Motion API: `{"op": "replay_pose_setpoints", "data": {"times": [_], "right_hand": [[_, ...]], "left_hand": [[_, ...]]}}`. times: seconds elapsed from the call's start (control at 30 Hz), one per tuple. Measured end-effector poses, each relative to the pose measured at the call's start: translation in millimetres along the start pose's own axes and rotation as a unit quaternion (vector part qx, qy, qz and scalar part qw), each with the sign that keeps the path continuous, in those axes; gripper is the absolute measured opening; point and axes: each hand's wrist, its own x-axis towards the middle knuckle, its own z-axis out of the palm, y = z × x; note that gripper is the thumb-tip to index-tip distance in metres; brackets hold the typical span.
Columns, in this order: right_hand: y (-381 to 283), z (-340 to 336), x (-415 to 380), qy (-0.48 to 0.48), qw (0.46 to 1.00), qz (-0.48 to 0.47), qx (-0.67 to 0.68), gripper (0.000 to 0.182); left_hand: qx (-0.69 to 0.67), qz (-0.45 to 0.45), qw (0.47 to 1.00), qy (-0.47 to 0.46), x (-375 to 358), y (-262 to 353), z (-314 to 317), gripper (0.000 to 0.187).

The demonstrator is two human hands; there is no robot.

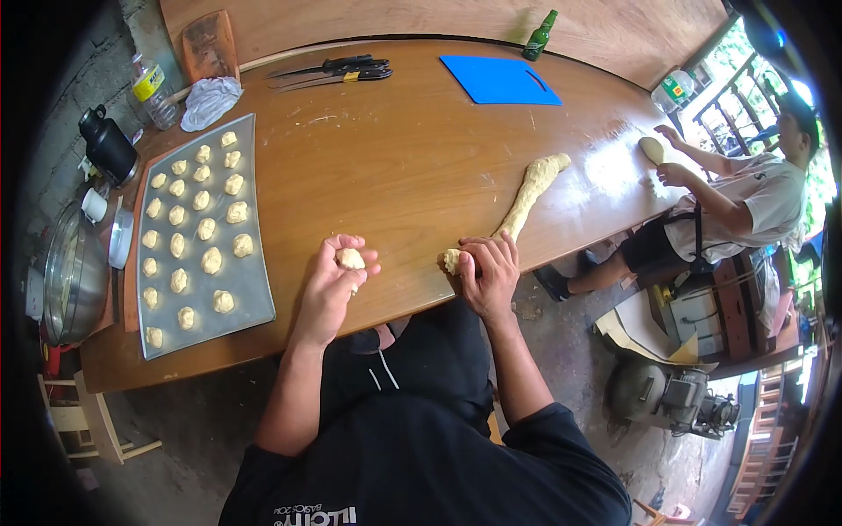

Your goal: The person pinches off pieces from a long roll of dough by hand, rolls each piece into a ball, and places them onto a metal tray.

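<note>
A small lump of dough (350, 259) rests in my left hand (326, 294), held between its curled thumb and fingers above the table. My right hand (488, 273) is wrapped round the near end of a long dough roll (537, 188), whose torn tip pokes out by the thumb. The far part of the roll lies on the wooden table, slanting away to the right. Left of my hands, a grey baking tray (263, 298) carries several small dough balls (211, 260) set out in rough rows.
Knives (351, 72) and a blue cutting board (498, 80) lie toward the back, near a green bottle (539, 37). A metal bowl (70, 272) and a black flask (107, 145) stand at left. Across the right end, a co-worker (737, 193) holds a dough piece (652, 150).
</note>
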Motion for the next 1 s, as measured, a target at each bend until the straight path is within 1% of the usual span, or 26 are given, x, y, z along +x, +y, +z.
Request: {"op": "replay_pose_setpoints", "data": {"times": [0.07,0.1,0.13,0.2,0.23,0.27,0.33,0.37,0.4,0.47,0.5,0.53,0.6,0.67,0.7,0.73,0.8,0.83,0.9,0.93,1.0], "right_hand": [[-0.3,-0.6,0.5,-0.002,1.000,0.002,0.004,0.010],[-0.4,-1.1,0.3,-0.004,1.000,0.005,0.006,0.011],[-0.5,-1.8,0.2,-0.005,1.000,0.005,0.006,0.011],[-0.9,-3.1,0.2,-0.015,1.000,0.016,0.017,0.012],[-1.1,-3.8,0.8,-0.016,1.000,0.016,0.019,0.012],[-1.2,-5.2,1.0,-0.024,0.999,0.016,0.023,0.013],[-0.8,-8.9,1.7,-0.034,0.999,0.014,0.033,0.014],[0.0,-11.2,2.3,-0.042,0.998,0.020,0.034,0.015],[0.4,-11.8,3.6,-0.052,0.998,0.024,0.039,0.016],[2.4,-15.4,5.8,-0.078,0.995,0.030,0.058,0.020],[2.3,-17.1,7.7,-0.084,0.993,0.034,0.075,0.021],[1.8,-18.2,9.1,-0.092,0.991,0.038,0.090,0.023],[1.9,-17.4,10.9,-0.091,0.990,0.038,0.096,0.026],[-0.6,-16.7,14.4,-0.091,0.992,0.032,0.077,0.029],[-3.6,-17.3,17.9,-0.095,0.992,0.030,0.084,0.030],[-8.3,-17.6,21.7,-0.100,0.990,0.026,0.094,0.031],[-12.1,-14.3,25.7,-0.097,0.989,0.012,0.113,0.033],[-13.4,-9.7,26.0,-0.075,0.991,0.024,0.112,0.035],[-14.3,-5.2,26.7,-0.080,0.989,0.032,0.118,0.037],[-11.4,-3.0,25.6,-0.085,0.990,0.031,0.110,0.037],[-9.8,1.1,22.6,-0.082,0.991,0.020,0.107,0.038]], "left_hand": [[0.036,-0.014,0.998,0.055,-2.6,14.5,17.2,0.038],[-0.038,-0.038,0.996,0.071,-3.9,24.1,24.0,0.041],[-0.038,-0.037,0.996,0.071,-5.8,23.4,19.2,0.041],[-0.006,-0.045,0.999,0.006,-10.9,21.5,5.2,0.038],[0.019,-0.029,0.999,0.027,-12.1,23.7,11.5,0.033],[0.019,-0.029,0.999,0.028,-13.7,21.6,7.7,0.033],[-0.038,-0.016,0.998,0.045,-17.3,20.1,-2.1,0.039],[-0.034,-0.019,0.996,0.086,-18.3,20.1,-2.3,0.044],[-0.029,-0.015,0.995,0.097,-18.6,21.5,-1.7,0.044],[-0.095,-0.004,0.989,0.111,-20.7,23.4,-5.0,0.044],[-0.099,-0.009,0.991,0.091,-22.5,25.9,-8.5,0.047],[-0.092,-0.001,0.990,0.106,-23.2,30.4,-9.7,0.047],[-0.172,-0.026,0.983,0.066,-23.6,36.5,-9.0,0.053],[-0.188,-0.033,0.981,0.043,-28.5,26.3,-19.7,0.044],[-0.080,-0.023,0.995,0.063,-31.3,25.9,-18.3,0.031],[-0.001,0.006,0.996,0.087,-33.7,27.1,-15.5,0.025],[-0.010,0.005,0.999,0.052,-41.0,26.7,-20.5,0.023],[-0.006,0.011,0.998,0.065,-46.1,34.6,-16.6,0.023],[0.036,-0.041,0.995,0.078,-55.3,53.0,-6.0,0.023],[0.038,-0.038,0.995,0.086,-59.9,58.1,-6.3,0.023],[0.128,-0.040,0.989,0.056,-70.3,64.5,-9.9,0.025]]}}
